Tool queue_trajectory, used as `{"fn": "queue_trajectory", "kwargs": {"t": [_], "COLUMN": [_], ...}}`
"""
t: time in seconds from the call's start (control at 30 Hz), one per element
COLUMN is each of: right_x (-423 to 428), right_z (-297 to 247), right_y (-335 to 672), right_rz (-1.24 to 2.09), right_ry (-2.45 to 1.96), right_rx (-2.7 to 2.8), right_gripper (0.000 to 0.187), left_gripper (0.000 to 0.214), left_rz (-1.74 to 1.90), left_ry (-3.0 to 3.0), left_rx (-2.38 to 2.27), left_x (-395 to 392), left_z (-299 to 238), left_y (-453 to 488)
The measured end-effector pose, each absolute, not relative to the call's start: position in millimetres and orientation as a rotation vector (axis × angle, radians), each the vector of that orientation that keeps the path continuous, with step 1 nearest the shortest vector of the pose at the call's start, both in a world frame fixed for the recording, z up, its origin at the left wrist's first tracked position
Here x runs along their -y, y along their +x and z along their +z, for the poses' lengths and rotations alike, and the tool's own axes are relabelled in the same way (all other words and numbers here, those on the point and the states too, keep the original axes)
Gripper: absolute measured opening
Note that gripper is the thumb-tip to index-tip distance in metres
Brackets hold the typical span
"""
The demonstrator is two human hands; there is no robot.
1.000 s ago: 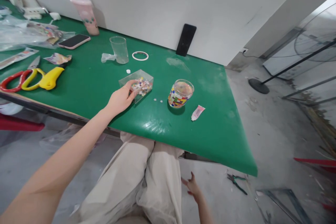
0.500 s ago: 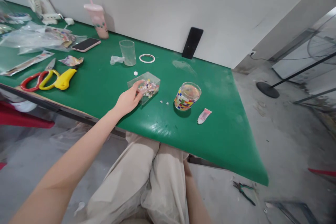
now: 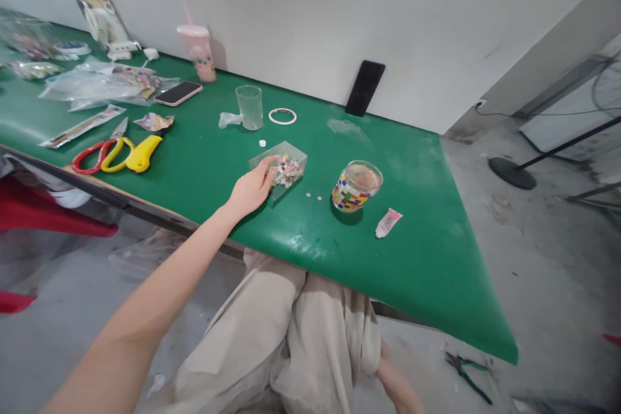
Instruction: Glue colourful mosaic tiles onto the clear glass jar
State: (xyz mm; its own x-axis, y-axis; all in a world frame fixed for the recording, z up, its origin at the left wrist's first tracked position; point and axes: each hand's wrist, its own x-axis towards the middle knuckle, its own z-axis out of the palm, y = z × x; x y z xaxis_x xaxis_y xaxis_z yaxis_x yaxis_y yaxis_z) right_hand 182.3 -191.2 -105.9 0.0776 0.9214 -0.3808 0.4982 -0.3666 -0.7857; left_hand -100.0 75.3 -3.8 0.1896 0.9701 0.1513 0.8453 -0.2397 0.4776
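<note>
My left hand [image 3: 255, 189] is closed on the near-left side of a clear plastic box [image 3: 286, 150]. Its fingers reach over the wall, beside the small colourful beads [image 3: 288, 170] inside. Two tiny star-shaped beads [image 3: 313, 196] lie on the green table just right of the box. Further right stands a glass [image 3: 356, 186] with colourful mosaic squares around its side. A small pinkish tube [image 3: 389, 223] lies near it. My right hand [image 3: 394, 378] is low beside my right trouser leg, below the table edge; it is blurred and its fingers are hidden.
Behind the box are a white cap [image 3: 262, 143], an empty clear glass [image 3: 250, 108] and a white ring [image 3: 282, 116]. Scissors [image 3: 104, 152], a phone [image 3: 178, 94] and a pink cup [image 3: 198, 52] stand or lie left. A black phone-like slab [image 3: 365, 88] leans against the wall. Pliers [image 3: 468, 375] lie on the floor.
The whole view has shifted, so the table things appear further right and slightly lower. My left hand stays at the box. My right arm has swung outward from beside the leg.
</note>
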Motion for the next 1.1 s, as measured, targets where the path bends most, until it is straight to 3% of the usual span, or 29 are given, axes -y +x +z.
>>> {"fn": "queue_trajectory", "kwargs": {"t": [0.27,0.47,0.7,1.1], "right_x": [172.8,174.6,167.0,164.5], "right_z": [-92.0,-42.6,19.0,30.3], "right_y": [195.4,183.5,152.5,145.9], "right_rz": [1.137,1.154,1.367,1.393], "right_ry": [-2.264,-2.058,-1.738,-1.542], "right_rx": [1.690,1.841,2.153,2.157], "right_gripper": [0.035,0.045,0.041,0.033], "left_gripper": [0.036,0.045,0.045,0.037], "left_rz": [0.612,0.358,0.136,0.253], "left_ry": [2.337,2.503,2.585,2.530], "left_rx": [-1.644,-1.648,-1.612,-1.674], "left_x": [-72.6,-77.4,-83.5,-77.8], "left_z": [-9.7,-8.8,-0.5,-2.7], "left_y": [-105.3,-104.7,-97.6,-106.7]}}
